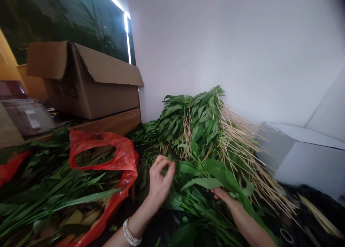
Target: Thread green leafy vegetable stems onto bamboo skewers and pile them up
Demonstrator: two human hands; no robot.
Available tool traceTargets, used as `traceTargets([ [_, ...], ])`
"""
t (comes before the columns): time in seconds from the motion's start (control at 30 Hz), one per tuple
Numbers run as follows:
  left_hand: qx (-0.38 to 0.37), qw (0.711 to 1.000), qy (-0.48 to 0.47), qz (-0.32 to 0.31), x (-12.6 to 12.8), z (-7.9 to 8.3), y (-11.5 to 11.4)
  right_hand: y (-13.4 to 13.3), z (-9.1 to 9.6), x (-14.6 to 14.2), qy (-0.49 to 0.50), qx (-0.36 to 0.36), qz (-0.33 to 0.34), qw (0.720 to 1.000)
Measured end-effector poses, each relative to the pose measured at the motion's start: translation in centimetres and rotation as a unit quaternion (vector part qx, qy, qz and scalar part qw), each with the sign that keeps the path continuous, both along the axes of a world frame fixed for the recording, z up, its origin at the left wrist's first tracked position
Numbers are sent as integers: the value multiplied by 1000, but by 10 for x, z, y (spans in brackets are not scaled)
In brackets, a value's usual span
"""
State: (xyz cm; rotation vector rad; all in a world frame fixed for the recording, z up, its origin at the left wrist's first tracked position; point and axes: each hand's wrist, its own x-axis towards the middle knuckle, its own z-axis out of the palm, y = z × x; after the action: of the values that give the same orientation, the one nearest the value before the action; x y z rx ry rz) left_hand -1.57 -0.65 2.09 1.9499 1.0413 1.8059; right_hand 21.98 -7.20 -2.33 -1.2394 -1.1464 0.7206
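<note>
My left hand (161, 177) is raised over the greenery, its fingers curled and the thumb pressed toward the index finger. Whether anything is pinched there is too small to make out; a leaf lies just right of the fingertips. My right hand (225, 197) is closed around a leafy green stem, and broad leaves (228, 173) partly cover its fingers. Below both hands spreads a heap of loose green stems (202, 211). Behind them a pile of leafy bundles (201, 114) on thin pale sticks (250, 157) rests against the wall.
To my left, a red plastic bag (126, 151) lies open with long-leaved stems (86, 186) and brownish leaves in it. An open cardboard box (110, 96) stands on a wooden surface (118, 120). At the right is a white box (307, 160); beside it lies dark fabric (318, 200).
</note>
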Motion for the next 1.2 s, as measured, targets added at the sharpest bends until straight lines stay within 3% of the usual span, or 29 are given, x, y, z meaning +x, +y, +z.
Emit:
traceTargets([
  [0.2, 30, 999, -28, 19, 1, 0, -1, 4, -9, 10, 36, -51, 71, 996],
  [0.37, 88, 991, -68, 74, -10, 11, -4, 1, -2, 8, -36, -73, 91, 993],
  [0.57, 167, 977, 130, 15, -4, 26, -23, -4, 7, -8, -36, -40, 30, 998],
  [0.73, 158, 959, 233, -30, 5, 36, -22, -6, 13, -8, -32, -53, 48, 997],
  [0.9, 148, 934, 321, -48, 12, 41, -15, -8, 11, -7, -33, -49, 24, 998],
  [1.2, 134, 889, 435, -50, 18, 54, -15, -11, 17, -8, -89, -9, 98, 991],
])
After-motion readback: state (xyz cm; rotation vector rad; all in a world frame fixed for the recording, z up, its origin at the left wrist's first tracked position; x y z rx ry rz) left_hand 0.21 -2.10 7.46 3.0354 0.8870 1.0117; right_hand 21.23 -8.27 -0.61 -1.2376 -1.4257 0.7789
